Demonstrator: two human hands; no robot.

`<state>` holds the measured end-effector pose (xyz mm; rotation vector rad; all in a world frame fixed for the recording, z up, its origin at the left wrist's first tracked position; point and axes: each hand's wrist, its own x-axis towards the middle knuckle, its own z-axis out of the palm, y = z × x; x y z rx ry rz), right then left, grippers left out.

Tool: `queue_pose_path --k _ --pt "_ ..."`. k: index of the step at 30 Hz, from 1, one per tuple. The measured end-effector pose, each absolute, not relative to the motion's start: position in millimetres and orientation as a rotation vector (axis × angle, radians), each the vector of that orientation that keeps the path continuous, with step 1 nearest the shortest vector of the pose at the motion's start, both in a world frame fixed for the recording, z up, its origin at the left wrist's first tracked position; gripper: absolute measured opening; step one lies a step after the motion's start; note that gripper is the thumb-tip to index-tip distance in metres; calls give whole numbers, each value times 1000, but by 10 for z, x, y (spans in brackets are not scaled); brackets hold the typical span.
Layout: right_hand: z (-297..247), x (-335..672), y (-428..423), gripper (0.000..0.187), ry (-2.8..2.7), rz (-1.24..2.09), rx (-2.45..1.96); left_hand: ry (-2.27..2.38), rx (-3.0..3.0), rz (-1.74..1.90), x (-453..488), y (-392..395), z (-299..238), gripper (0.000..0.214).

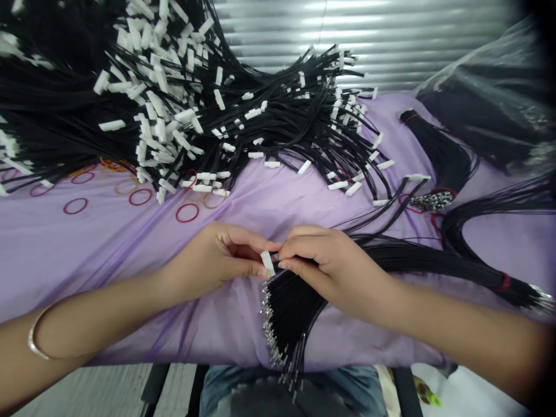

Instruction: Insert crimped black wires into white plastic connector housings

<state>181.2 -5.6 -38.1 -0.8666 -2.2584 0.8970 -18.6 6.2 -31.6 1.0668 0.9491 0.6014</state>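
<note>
My left hand (232,255) pinches a small white connector (268,263) between thumb and fingers. Close against it, my right hand (324,258) has thumb and forefinger pressed together on the end of a thin black wire, its tip mostly hidden by the fingers. Below both hands fans a bundle of black wires (295,304) with bare silvery metal terminals (270,330) along its left end. From under my right hand the bundle runs off to the right, where a red rubber band ties it near more silvery ends.
Black wires with white connectors (160,127) heap at the back left. Red rubber bands (187,212) lie on the purple cloth (143,249). A tied wire bundle (438,145) and a clear plastic bag (490,98) sit at the right. Behind stands a corrugated metal surface (347,35).
</note>
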Motion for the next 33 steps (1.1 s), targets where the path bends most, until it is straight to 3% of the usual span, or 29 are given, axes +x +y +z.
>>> queue_pose_path --k 22,29,33 --pt "-407 1753 -77 21 -2320 733 -908 816 1101 514 -240 152 -444 43" --pt "-384 1770 -48 18 -2272 685 -1110 845 976 570 -192 134 -428 23" --pt "-383 1810 -25 18 -2338 496 -1058 839 974 566 -183 126 -405 20"
